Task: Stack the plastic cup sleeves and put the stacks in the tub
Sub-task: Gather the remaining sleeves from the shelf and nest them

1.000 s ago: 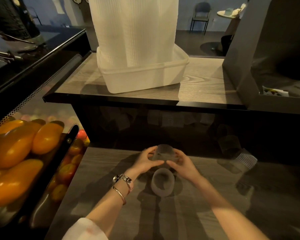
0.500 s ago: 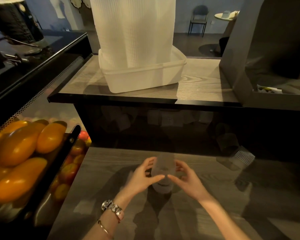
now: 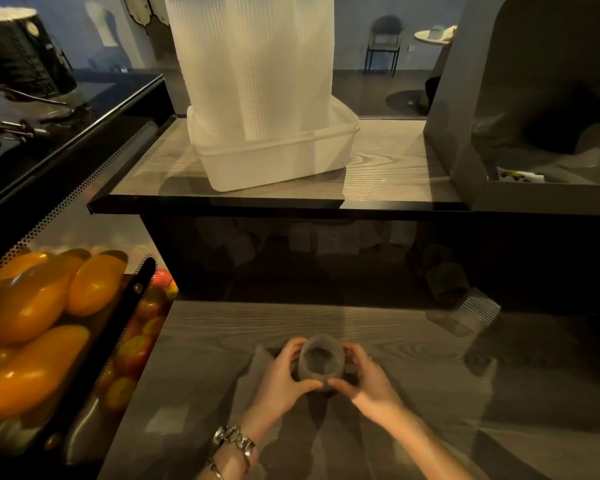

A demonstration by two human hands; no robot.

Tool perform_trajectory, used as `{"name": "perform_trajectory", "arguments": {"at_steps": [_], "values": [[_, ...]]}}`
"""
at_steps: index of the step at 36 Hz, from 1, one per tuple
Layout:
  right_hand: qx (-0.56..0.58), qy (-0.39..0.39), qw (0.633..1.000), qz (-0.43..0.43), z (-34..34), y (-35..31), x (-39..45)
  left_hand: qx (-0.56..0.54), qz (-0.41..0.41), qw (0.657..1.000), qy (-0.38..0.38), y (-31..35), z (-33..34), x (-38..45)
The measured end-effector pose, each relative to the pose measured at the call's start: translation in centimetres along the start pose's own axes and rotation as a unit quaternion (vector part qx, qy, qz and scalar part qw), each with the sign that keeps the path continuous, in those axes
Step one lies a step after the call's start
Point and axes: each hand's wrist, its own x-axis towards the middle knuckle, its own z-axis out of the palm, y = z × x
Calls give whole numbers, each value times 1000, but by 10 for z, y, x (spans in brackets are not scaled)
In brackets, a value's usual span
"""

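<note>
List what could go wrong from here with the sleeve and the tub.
1. Both hands, left hand and right hand, pinch the thin sleeve; squeezing may crush it.
2. Tall stacks already fill the tub; adding another could topple them.

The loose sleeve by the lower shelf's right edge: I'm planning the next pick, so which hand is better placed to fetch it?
Probably the right hand. Both hands grip the sleeve stack, but the loose sleeve lies off to the right on the lower shelf; the left hand would have to cross over.
</note>
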Motion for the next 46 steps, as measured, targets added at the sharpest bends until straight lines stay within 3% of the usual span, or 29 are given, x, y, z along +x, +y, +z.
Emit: {"name": "perform_trajectory", "arguments": {"at_steps": [9, 14, 17, 21, 24, 28, 32, 38, 42, 46], "values": [[17, 15, 1000, 5, -15, 15, 4, 72, -9, 996, -47, 13, -9, 2], [25, 132, 991, -25, -58, 31, 7, 75, 46, 996, -29, 47, -2, 16], [14, 202, 979, -32, -88, 38, 13, 75, 74, 993, -60, 70, 19, 28], [-53, 294, 954, -14, -133, 47, 25, 23, 35, 990, -136, 93, 59, 46], [-125, 341, 930, 52, -163, 57, 35, 0, -6, 983, -181, 109, 94, 60], [-198, 311, 914, 168, -187, 70, 45, -10, -55, 978, -203, 120, 125, 70], [-174, 246, 928, 220, -196, 77, 47, -8, -78, 971, -224, 124, 137, 77], [-56, 222, 951, 207, -181, 77, 47, 29, -69, 969, -234, 126, 142, 83], [30, 163, 966, 198, -156, 68, 44, 59, -70, 966, -240, 121, 147, 79], [85, 174, 965, 174, -136, 61, 40, 66, -67, 971, -219, 113, 144, 73]]}}
